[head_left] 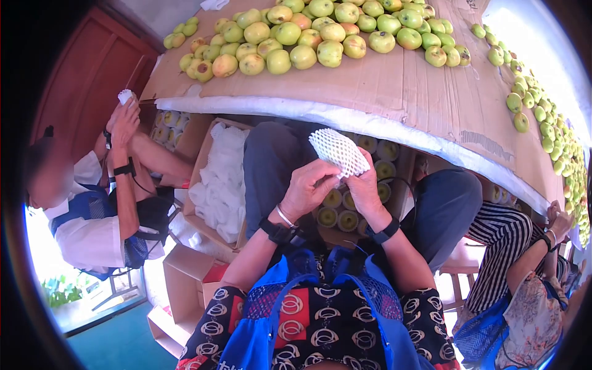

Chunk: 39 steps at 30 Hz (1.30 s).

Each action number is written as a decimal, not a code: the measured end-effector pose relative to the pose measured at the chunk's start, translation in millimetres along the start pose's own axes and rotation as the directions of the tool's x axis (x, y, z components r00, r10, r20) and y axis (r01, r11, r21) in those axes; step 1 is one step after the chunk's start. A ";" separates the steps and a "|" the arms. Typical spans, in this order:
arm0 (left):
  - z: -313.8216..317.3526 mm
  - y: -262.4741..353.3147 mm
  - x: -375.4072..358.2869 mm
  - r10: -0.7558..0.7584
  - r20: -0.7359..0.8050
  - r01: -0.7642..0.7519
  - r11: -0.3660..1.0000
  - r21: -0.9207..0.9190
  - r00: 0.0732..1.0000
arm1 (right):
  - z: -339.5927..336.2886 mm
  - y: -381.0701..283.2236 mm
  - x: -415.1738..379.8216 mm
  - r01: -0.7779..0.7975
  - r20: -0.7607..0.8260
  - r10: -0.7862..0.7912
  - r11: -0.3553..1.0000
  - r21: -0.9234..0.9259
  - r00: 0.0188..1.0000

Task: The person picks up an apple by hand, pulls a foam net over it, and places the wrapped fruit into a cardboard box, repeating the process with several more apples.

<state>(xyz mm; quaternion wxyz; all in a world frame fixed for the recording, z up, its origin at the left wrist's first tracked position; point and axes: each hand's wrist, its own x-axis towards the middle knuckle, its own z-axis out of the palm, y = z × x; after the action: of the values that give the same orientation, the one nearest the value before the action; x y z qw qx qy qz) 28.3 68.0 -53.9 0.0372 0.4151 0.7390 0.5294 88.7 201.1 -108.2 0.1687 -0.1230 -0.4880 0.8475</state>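
A white foam fruit net (336, 150) is held up in front of my knees, its mesh spread out. My left hand (309, 187) pinches the net's lower edge between thumb and fingertips. My right hand (365, 188) grips the same edge from the other side, thumb against the mesh. Whether an apple sits inside the net I cannot tell. Beneath my hands stands a box with wrapped apples (347, 220), partly hidden by my wrists and legs. To the left of my knee, a carton (196, 166) is filled with white foam nets (217, 185).
Ahead, a cardboard-covered table (370, 92) carries many green and yellowish apples (277, 60), with more along its right side. One person (92, 203) sits at the left holding a white net; another person (524, 308) sits at the right. Cardboard boxes (185, 280) stand at lower left.
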 end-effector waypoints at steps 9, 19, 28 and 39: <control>-7.1 -23.3 1.7 -0.116 -0.356 0.024 0.967 -0.254 0.927 | -12.0 4.2 0.5 -0.054 0.118 0.056 0.998 -0.015 0.991; -5.9 -30.2 2.6 -0.458 0.080 0.340 0.520 -0.784 0.885 | -2.0 -4.6 -6.6 -0.160 0.240 0.165 0.986 -0.038 0.957; -1.3 -37.3 1.7 -0.564 0.117 0.374 0.366 -0.852 0.817 | 2.0 1.9 -4.9 -0.160 0.252 0.141 0.986 0.054 0.957; 12.0 -41.6 -3.4 -0.662 0.151 0.372 0.207 -0.905 0.734 | -6.7 8.9 -3.6 -0.012 0.032 0.029 0.897 -0.441 0.999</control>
<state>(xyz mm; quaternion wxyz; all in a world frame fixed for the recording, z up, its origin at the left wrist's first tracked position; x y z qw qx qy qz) 12.6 70.9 -94.2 0.3273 -0.0244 0.4292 0.8415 93.1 200.8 -119.0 0.1184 -0.1472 -0.6688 0.7190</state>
